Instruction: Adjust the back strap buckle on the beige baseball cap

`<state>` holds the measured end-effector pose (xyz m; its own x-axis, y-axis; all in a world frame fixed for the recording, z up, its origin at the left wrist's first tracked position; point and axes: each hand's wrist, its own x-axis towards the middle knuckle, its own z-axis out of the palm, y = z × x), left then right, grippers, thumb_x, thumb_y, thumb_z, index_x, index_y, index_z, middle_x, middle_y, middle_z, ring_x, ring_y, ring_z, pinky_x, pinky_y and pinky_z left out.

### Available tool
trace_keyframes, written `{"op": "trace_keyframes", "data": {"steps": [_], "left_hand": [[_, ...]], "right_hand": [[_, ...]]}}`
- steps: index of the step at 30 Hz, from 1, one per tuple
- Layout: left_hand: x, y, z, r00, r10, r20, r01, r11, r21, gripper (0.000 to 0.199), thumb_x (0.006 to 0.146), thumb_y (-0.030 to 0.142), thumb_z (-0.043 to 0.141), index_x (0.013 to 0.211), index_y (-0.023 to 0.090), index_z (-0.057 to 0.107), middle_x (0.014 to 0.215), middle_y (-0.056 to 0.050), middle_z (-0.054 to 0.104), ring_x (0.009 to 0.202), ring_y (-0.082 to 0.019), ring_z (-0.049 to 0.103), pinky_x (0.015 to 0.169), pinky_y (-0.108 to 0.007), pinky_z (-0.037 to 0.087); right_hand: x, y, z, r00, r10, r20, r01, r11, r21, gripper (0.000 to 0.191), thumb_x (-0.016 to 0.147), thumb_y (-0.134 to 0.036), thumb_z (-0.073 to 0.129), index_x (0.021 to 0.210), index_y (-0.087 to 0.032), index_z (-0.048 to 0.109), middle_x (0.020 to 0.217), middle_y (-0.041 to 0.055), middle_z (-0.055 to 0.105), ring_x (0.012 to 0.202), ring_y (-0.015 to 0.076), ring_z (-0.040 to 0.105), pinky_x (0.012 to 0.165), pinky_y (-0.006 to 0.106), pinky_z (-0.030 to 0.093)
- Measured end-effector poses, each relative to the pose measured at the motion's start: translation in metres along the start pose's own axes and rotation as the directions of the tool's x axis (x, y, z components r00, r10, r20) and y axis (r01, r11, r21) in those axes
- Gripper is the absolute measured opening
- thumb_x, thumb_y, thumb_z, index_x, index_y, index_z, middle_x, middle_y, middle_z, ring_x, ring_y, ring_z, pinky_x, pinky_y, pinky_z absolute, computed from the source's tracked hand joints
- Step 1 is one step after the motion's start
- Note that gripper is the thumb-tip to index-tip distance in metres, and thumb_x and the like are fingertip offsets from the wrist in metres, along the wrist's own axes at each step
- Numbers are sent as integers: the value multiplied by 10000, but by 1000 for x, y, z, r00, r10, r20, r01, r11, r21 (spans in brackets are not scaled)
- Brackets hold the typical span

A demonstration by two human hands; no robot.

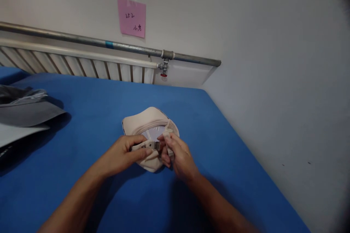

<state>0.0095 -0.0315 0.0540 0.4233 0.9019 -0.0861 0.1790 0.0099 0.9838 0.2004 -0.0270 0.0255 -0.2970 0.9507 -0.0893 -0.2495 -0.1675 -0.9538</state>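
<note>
A cream baseball cap [146, 118] rests on the blue surface, its brim pointing away from me and its inside showing. With thumb and fingers, my left hand [121, 154] pinches the back edge of the cap beside a small metal buckle [156, 145]. On the other side of the buckle, my right hand [179, 154] grips the loose cream strap [167, 138] of the cap between its thumb and fingers. Part of the strap is hidden behind the right fingers. Whether the strap passes through the buckle I cannot tell.
Several grey and white caps [30, 113] lie stacked at the left on the blue-covered table [95, 105]. Behind stand a white radiator [87, 66] and a metal pipe [82, 39] with a red-handled valve [164, 75]. A pink note [132, 18] hangs on the wall.
</note>
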Motion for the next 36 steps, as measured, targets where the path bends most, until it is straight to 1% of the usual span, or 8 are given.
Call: {"op": "trace_keyframes", "data": {"steps": [3,6,8,12,15,20,27,36], "left_hand": [[0,-2,-4,1000,11,12,-10,997,-80,259,835,387,633,878,150,727,697,-24,625,610,-148,530,554,-233,397],[-1,-8,-9,1000,16,3,-16,989,-150,267,846,372,634,993,177,741,810,-47,697,741,-198,612,655,-261,464],[-3,-14,-13,995,-27,-99,10,986,-168,269,814,371,676,1019,212,749,935,-56,728,884,-237,635,732,-274,484],[-5,-27,-19,926,-138,-352,73,979,-191,263,714,358,772,956,255,771,1076,-38,729,1064,-268,604,796,-260,477],[-5,-30,-21,955,-124,-269,59,969,-240,261,715,365,767,944,240,766,970,-35,739,960,-240,626,775,-261,474],[-3,-20,-19,993,-105,-61,77,933,-353,201,701,376,751,773,190,729,710,-7,665,632,-139,541,587,-223,417],[2,-11,-12,996,-85,10,82,919,-385,285,671,387,702,578,151,572,536,23,455,489,-97,348,463,-228,296],[2,-14,-9,995,-76,60,92,941,-326,245,716,351,636,609,164,519,545,40,406,494,-94,305,455,-223,259]], "right_hand": [[-2,-6,2,998,0,-56,0,1000,-4,266,853,-460,523,888,-200,562,633,-37,569,398,63,414,354,191,309],[-3,-10,4,998,-15,-69,8,994,-105,243,837,-433,568,803,-192,578,588,-55,506,412,57,405,367,184,321],[-4,-11,4,998,-31,-46,24,990,-137,247,807,-433,618,813,-185,621,590,-53,501,434,58,412,375,181,331],[-3,-10,5,1000,-27,3,27,996,-88,244,766,-416,677,848,-188,652,645,-34,567,472,60,450,386,177,356],[-3,-12,6,1000,-17,17,18,999,-37,233,743,-397,700,828,-190,634,628,-42,582,439,50,432,367,171,334],[-4,-20,7,998,33,62,-35,999,33,209,727,-358,707,796,-189,604,587,-64,575,400,36,403,350,164,278],[-8,-25,10,985,80,152,-85,996,28,155,733,-306,694,744,-181,604,569,-62,582,402,30,397,380,169,261],[-9,-28,16,988,95,121,-97,995,6,93,742,-243,668,714,-176,609,537,-64,571,403,24,397,374,159,265]]}}
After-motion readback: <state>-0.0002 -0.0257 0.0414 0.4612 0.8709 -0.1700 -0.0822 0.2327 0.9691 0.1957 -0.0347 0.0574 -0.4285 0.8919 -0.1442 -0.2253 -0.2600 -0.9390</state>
